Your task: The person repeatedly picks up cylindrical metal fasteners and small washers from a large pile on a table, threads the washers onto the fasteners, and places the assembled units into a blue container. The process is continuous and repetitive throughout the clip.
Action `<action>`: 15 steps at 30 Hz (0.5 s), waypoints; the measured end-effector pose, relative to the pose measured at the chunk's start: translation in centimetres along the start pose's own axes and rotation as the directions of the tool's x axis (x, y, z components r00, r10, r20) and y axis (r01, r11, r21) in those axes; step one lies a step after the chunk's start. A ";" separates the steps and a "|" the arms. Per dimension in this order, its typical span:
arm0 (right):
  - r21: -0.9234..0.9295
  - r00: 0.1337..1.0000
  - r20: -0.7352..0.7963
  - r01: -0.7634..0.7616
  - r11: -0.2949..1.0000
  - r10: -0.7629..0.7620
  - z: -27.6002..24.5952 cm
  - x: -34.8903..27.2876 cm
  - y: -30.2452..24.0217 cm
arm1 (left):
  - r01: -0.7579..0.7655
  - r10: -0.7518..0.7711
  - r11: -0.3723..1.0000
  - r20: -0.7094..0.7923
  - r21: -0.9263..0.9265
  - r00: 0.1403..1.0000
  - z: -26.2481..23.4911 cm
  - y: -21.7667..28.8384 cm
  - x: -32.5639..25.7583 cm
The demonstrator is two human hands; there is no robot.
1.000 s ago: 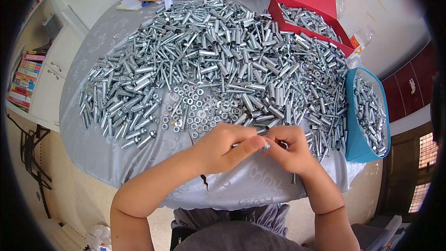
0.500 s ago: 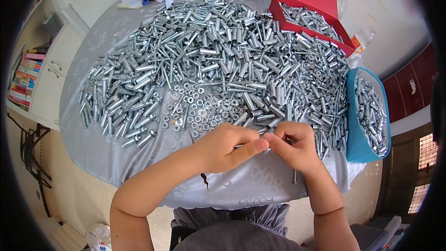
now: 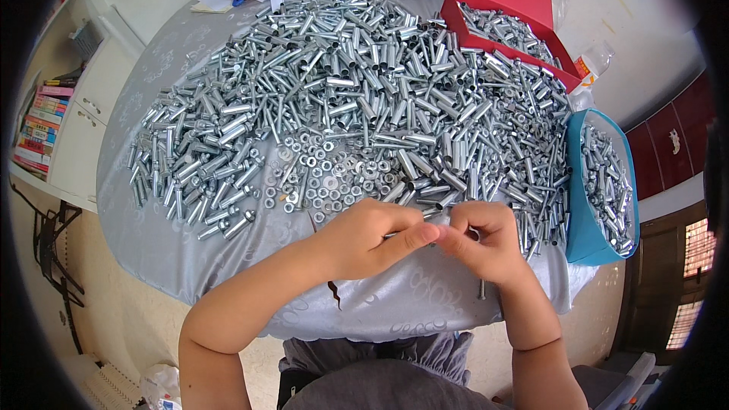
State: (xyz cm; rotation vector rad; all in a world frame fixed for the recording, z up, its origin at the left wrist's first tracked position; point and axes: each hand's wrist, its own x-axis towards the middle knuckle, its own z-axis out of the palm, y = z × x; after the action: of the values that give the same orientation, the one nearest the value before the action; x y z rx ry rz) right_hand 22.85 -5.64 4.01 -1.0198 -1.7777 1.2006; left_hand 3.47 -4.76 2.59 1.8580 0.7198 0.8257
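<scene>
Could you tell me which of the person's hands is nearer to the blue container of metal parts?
Right. The right hand is just left of the blue container; the left hand lies farther left.

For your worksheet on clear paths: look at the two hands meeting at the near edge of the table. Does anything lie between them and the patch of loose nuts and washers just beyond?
Nothing visible does. The left hand and right hand meet fingertip to fingertip, and the nuts and washers lie directly beyond them on the grey tablecloth. A few sleeves lie close by the fingers.
</scene>
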 end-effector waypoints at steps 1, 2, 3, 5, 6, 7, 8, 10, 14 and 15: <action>0.020 0.998 -0.044 -0.048 0.999 0.049 0.0 0.0 0.0 | 0.002 -0.002 1.000 0.009 0.009 1.000 0.0 0.0 0.0; 0.023 0.998 -0.042 -0.053 0.998 0.053 0.0 -0.1 0.2 | -0.003 0.003 1.000 0.006 0.007 1.000 0.0 0.1 0.0; 0.026 0.998 -0.040 -0.057 0.998 0.058 0.0 0.0 0.5 | -0.009 0.009 1.000 0.003 0.004 1.000 -0.1 0.1 0.0; 0.009 0.998 -0.032 -0.052 0.999 0.052 0.0 0.0 0.6 | -0.015 0.015 1.000 -0.005 0.001 1.000 -0.1 0.1 0.0; -0.010 0.999 -0.026 -0.043 0.999 0.043 0.0 0.0 0.7 | -0.015 0.015 1.000 -0.009 0.000 1.000 -0.1 0.1 0.0; -0.030 0.999 -0.019 -0.034 0.999 0.033 -0.1 0.0 0.7 | -0.016 0.016 1.000 -0.013 -0.001 1.000 -0.1 0.1 0.0; -0.032 0.999 -0.007 -0.036 0.999 0.036 -0.1 0.0 0.6 | -0.012 0.012 1.000 -0.019 -0.014 1.000 -0.1 0.1 0.0; -0.037 0.999 0.019 -0.039 0.999 0.040 -0.3 0.0 0.5 | -0.006 0.005 0.999 -0.032 -0.040 0.999 0.0 0.1 -0.1; -0.042 0.993 0.112 -0.021 0.999 0.026 -0.4 0.0 0.4 | 0.019 -0.021 0.999 -0.041 -0.037 0.999 -0.4 0.4 0.0; -0.060 0.991 0.132 -0.022 0.998 0.030 -0.4 0.0 0.2 | 0.019 -0.021 0.999 -0.045 -0.032 0.999 -0.4 0.3 0.0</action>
State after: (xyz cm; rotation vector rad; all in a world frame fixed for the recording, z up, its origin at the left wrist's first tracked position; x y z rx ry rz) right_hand 23.25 -5.44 3.90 -1.0205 -1.9176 1.2647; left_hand 3.16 -4.67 3.03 1.8058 0.7486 0.8641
